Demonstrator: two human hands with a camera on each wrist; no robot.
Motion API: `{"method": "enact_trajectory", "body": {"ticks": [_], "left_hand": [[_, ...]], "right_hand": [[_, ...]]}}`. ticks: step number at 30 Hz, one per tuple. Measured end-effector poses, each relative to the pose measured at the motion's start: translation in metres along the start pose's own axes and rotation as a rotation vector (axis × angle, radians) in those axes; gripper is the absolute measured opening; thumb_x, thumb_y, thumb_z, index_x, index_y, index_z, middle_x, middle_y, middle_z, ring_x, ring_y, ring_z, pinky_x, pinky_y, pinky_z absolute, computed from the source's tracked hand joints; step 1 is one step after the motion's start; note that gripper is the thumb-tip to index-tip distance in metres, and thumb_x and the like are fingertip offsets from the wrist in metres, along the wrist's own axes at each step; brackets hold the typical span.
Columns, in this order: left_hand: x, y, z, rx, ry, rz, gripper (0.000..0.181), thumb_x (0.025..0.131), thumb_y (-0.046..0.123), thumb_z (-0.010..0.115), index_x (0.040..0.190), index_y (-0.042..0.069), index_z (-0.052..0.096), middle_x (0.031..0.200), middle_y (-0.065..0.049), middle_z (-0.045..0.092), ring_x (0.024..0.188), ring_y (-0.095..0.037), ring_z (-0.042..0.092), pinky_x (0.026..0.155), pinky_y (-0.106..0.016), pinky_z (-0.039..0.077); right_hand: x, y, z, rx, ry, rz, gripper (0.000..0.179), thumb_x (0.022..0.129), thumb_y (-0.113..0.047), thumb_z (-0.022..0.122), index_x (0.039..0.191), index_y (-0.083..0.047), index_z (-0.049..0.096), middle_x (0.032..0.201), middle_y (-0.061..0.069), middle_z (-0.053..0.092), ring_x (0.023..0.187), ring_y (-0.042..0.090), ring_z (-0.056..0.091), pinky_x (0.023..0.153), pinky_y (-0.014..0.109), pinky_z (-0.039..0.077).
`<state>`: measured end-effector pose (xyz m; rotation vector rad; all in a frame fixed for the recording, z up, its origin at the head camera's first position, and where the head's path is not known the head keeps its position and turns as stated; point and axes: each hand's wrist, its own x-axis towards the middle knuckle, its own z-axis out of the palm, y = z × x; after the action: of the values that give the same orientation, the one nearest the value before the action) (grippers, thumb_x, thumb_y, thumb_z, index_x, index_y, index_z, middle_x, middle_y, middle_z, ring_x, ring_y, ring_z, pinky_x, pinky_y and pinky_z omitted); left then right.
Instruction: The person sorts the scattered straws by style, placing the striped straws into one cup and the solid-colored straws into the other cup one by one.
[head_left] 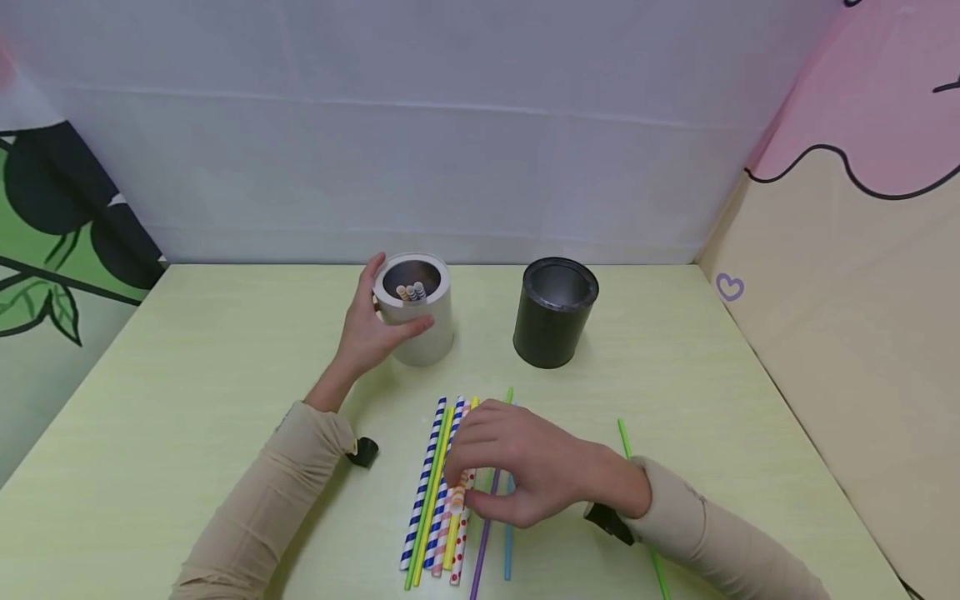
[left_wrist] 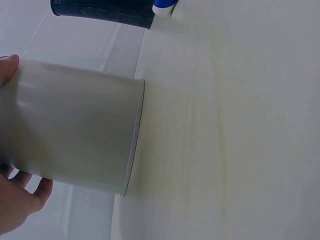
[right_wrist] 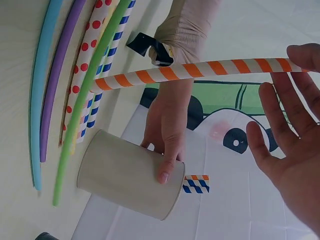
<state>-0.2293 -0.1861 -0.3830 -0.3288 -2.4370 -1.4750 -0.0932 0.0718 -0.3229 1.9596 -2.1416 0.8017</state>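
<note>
left hand [head_left: 363,333] grips a white can [head_left: 433,346]; right hand [head_left: 525,462] pinches an orange-striped straw [right_wrist: 170,73].

Up at the table's far edge, the white canister [head_left: 431,345] shows a smooth side with a soft sheen, and the black canister [head_left: 547,333] flashes a glossy rim! Towards the near edge, the orange-striped straw [right_wrist: 200,69] looks like matt paper, the green straw [right_wrist: 82,115] smooth. Faint wood-like grain on the table [head_left: 187,375]; creased cloth for the backdrop [head_left: 480,175], wrinkled matt cloth for the sleeve [head_left: 273,492]!
</note>
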Motion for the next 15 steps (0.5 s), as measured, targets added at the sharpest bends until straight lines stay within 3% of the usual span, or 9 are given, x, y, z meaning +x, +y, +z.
{"method": "enact_trajectory", "body": {"ticks": [6,15], "left_hand": [[0.0,0.0,0.0,0.001,0.001,-0.001,0.111,0.069,0.039,0.086,0.153,0.027,0.015,0.151,-0.003,0.034,0.136,-0.025,0.034,0.106,-0.056,0.033],[0.001,-0.001,0.0,0.003,-0.003,-0.004,0.111,0.069,0.038,0.086,0.153,0.029,0.015,0.15,-0.003,0.034,0.136,-0.025,0.035,0.106,-0.055,0.033]], "right_hand": [[0.001,0.003,-0.011,0.055,0.052,0.0,0.012,0.084,-0.015,0.065,0.096,-0.016,0.064,0.094,-0.011,0.064,0.098,0.005,0.055,0.095,0.02,0.042],[-0.008,0.013,-0.041,0.087,0.303,-0.05,0.009,0.089,-0.016,0.062,0.095,-0.01,0.065,0.093,-0.003,0.067,0.091,0.013,0.059,0.085,0.029,0.048]]}}
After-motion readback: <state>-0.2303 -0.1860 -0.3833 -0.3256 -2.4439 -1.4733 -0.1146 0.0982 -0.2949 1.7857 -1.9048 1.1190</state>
